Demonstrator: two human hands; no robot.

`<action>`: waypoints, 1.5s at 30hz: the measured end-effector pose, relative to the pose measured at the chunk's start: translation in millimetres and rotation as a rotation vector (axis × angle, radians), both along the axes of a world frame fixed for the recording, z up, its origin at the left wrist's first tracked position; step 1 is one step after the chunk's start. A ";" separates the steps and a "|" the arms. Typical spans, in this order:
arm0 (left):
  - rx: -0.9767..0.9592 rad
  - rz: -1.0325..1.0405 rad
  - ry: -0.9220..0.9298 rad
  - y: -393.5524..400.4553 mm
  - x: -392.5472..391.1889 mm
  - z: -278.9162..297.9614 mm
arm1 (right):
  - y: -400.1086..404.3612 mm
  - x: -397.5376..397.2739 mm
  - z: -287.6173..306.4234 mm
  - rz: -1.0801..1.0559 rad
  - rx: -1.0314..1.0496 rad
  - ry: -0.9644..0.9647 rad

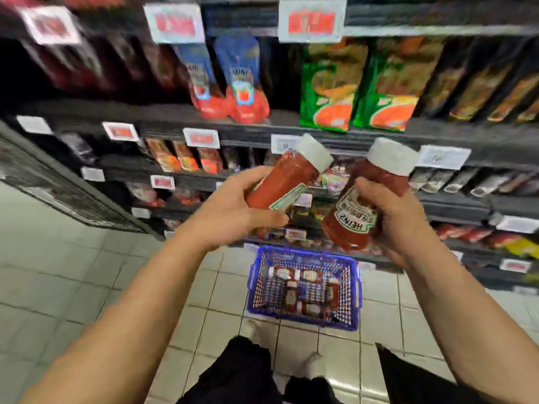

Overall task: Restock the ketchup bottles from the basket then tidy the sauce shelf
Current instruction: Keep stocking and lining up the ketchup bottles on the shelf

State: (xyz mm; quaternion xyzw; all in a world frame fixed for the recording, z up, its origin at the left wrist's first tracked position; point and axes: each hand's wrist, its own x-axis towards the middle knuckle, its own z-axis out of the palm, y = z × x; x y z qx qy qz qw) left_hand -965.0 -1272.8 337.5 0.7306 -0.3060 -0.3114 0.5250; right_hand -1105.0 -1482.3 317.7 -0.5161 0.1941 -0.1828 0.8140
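"HEINZ" on right ketchup bottle (354, 220)

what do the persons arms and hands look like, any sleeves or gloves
Both forearms are bare right up to the frame's lower edge, with no sleeves in view. The left hand and right hand wear no gloves, and no rings, watch or bracelets are visible.

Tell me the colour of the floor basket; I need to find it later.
Blue, a mesh-sided plastic basket holding more ketchup bottles; the head view shows it.

Glossy plastic ketchup bottles (287, 182), blue plastic mesh basket (304, 319), glazed floor tiles (58, 272).
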 end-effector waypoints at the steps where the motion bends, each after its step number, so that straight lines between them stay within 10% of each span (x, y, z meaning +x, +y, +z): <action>1: -0.014 0.016 -0.065 5.6 8.4 17.8 | 0.2 6.7 16.9 -0.011 -0.078 -0.029; 13: -0.271 0.102 -0.351 21.4 140.2 149.3 | 9.4 85.1 117.6 0.142 0.290 0.054; 27: -0.412 0.152 -0.595 -42.2 251.7 220.0 | -26.4 212.9 210.6 -0.256 -0.656 -0.163; 45: -0.219 0.223 -0.592 -76.5 262.3 216.5 | -96.4 223.5 187.1 -0.571 -1.078 0.192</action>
